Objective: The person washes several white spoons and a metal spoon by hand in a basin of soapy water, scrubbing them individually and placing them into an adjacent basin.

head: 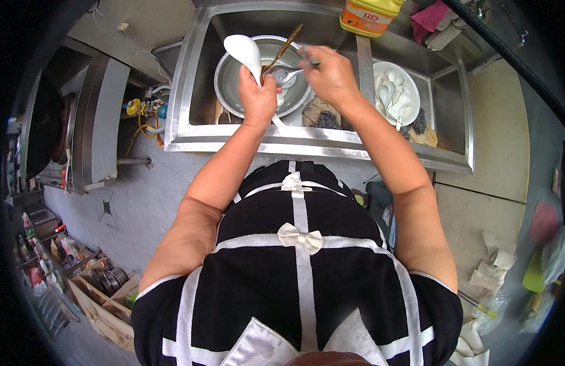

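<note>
My left hand [260,98] grips a large white serving spoon [244,49], its bowl raised over a round metal basin [223,84]. A thin brown utensil [287,45], apparently wooden, also rises from that hand, pointing up and right. Close beside the left fingers is a shiny metal spoon [282,73]. Its handle runs into my right hand [330,73], whose fingers are curled and blurred by motion. The basin holds liquid and some white spoons [282,96], partly hidden by my left hand. It sits in the left bowl of a steel double sink [209,132].
A white dish [413,82] with several white spoons stands in the right sink bowl. Dark scouring pads [327,120] and tan cloths lie in both bowls. A yellow detergent jug [369,17] stands behind the divider [364,68]. A black hose [506,55] crosses the upper right.
</note>
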Demonstrator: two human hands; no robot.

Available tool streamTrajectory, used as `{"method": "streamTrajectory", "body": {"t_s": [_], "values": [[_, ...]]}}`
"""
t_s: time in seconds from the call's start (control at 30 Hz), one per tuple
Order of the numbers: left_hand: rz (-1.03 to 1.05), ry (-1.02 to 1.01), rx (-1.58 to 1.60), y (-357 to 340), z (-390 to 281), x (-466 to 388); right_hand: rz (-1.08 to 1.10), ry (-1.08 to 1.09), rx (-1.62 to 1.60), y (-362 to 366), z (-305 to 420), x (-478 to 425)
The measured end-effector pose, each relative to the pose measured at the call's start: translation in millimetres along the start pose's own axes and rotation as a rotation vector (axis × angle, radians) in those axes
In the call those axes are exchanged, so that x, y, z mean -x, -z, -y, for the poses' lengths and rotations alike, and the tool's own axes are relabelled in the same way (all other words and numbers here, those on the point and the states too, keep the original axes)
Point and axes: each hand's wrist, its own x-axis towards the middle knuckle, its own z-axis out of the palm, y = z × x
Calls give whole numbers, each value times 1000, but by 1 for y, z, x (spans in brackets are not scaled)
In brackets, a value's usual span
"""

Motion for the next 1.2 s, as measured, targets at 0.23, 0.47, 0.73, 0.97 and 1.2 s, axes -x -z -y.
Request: {"method": "streamTrajectory", "body": {"t_s": [0.23,0.47,0.73,0.97,1.2], "values": [[23,-43,-69,-2,5,3,491,-371,153,-21,-8,-20],[67,29,-101,3,3,9,478,-295,60,-23,-20,-17],[87,44,-89,3,9,1,415,-273,-26,-27,-26,-9],[-22,157,-41,17,17,-9,393,-320,-438,-10,-15,-1],[-64,195,-14,22,24,-14,308,-621,-1055,11,-7,6]]}}
